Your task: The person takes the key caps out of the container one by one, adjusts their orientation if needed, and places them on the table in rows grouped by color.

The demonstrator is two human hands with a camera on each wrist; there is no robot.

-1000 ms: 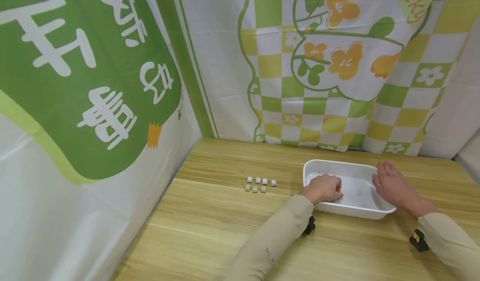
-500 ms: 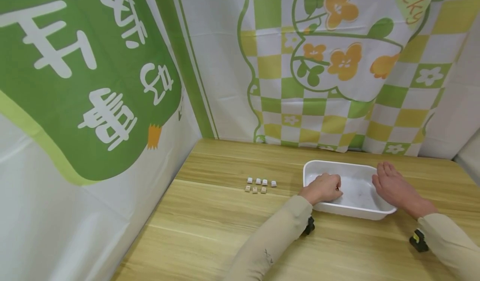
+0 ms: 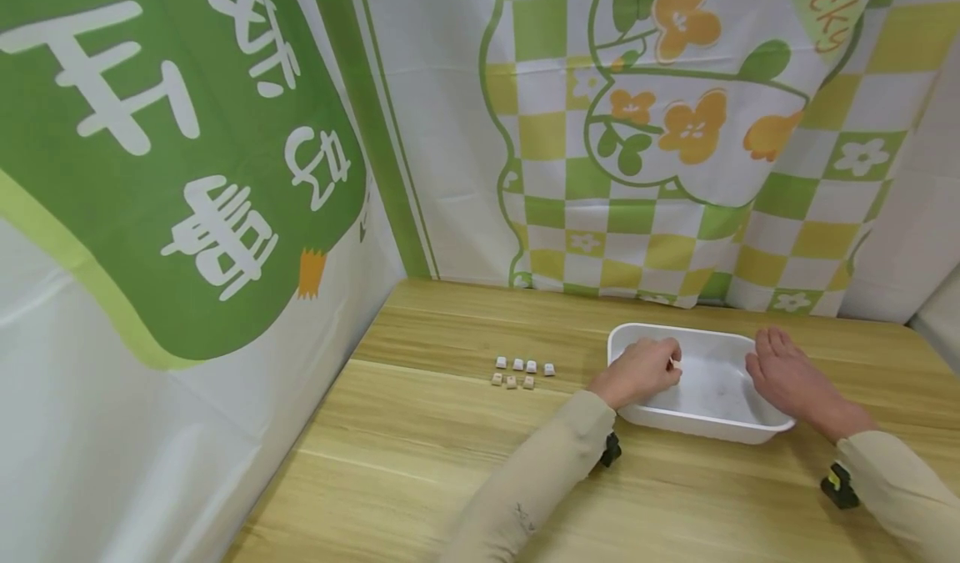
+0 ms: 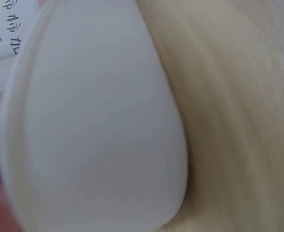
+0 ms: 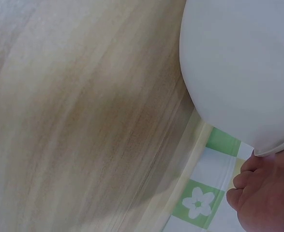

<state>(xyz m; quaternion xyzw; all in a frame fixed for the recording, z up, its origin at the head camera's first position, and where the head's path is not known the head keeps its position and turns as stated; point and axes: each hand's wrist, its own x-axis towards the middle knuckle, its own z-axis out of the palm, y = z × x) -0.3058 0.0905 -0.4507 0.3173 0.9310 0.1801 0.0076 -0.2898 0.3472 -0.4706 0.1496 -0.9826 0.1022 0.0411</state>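
A white rectangular tray (image 3: 697, 425) is seen standing on a wooden table (image 3: 450, 463), toward its right side and near the back wall. The left hand (image 3: 637, 371) is held over the tray's left end, raised a little above its floor, with the fingers curled inward; a small pale thing appears to be pinched at the fingertips (image 3: 675, 361), though it is too small for its kind to be told. The right hand (image 3: 783, 373) is laid against the tray's right rim, its fingers straight and together and nothing gripped in them. Both arms are clad in beige sleeves (image 3: 540, 480), and a small black device (image 3: 838, 485) is worn at each wrist. To the left of the tray, well apart from it, seven small pale cubes (image 3: 521, 372) are set out in two short rows on the table. In the left wrist view only the tray's white outer wall (image 4: 93, 125) and blurred wood grain are shown. In the right wrist view the tray's underside (image 5: 243, 67) is seen beside the table edge, with fingertips (image 5: 248, 179) of the right hand at the tray's rim. Behind the table, a green, yellow and white checked cloth with orange flowers (image 3: 675, 129) is hung, and a green banner with white characters (image 3: 172, 146) is hung at the left.
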